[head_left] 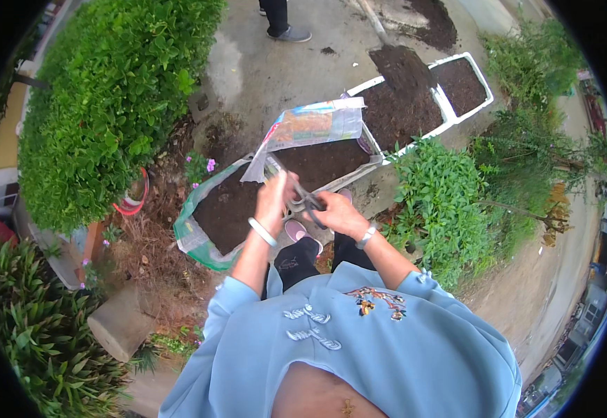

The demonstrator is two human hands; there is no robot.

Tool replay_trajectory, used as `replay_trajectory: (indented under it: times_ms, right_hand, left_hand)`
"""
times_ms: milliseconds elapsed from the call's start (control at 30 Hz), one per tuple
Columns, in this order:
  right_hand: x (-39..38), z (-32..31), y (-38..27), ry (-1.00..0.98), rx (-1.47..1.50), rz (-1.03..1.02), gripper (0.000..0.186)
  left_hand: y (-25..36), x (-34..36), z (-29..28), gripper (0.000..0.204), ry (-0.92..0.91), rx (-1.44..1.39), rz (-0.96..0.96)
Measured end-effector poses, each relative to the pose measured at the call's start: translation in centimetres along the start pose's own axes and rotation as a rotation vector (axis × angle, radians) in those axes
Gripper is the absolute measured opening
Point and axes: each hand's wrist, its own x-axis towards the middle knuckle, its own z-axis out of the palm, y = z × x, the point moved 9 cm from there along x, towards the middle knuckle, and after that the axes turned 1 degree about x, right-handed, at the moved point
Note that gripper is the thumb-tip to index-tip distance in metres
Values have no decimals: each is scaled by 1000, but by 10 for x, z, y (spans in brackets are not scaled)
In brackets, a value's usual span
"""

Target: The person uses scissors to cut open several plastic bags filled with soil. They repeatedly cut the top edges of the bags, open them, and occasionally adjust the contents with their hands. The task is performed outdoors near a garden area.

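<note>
In my right hand (343, 214) is a pair of scissors (310, 207) with dark handles, its blades angled up toward my other hand. My left hand (273, 202) is curled and slightly blurred, right at the edge of a plastic bag (321, 125); what its fingers pinch cannot be made out. This printed bag rises as a flap over a soil-filled container (345, 182) in front of me. On the left, a green and white bag (199, 249) also holds dark soil.
Beyond are white foam boxes (486, 97) of soil, with a shovel (375, 26) dipping into one. Another person's shoe (290, 35) shows at the top. A leafy bush (108, 104) stands left, green plants (436, 202) right. My pink shoe (296, 230) is close to the container.
</note>
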Motion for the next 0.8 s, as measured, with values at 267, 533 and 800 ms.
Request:
replay_trajectory:
  times_ms: [267, 533, 800]
  right_hand:
    - [-92, -73, 127, 98, 123, 325, 50]
    - [-178, -50, 246, 206, 329, 671, 36]
    - [-170, -37, 274, 182, 444, 755, 34]
  left_hand:
    - [76, 188, 1, 75, 238, 1237, 507]
    - [-16, 342, 88, 40, -64, 1907, 190]
    - [69, 398, -53, 34, 493, 1422, 181]
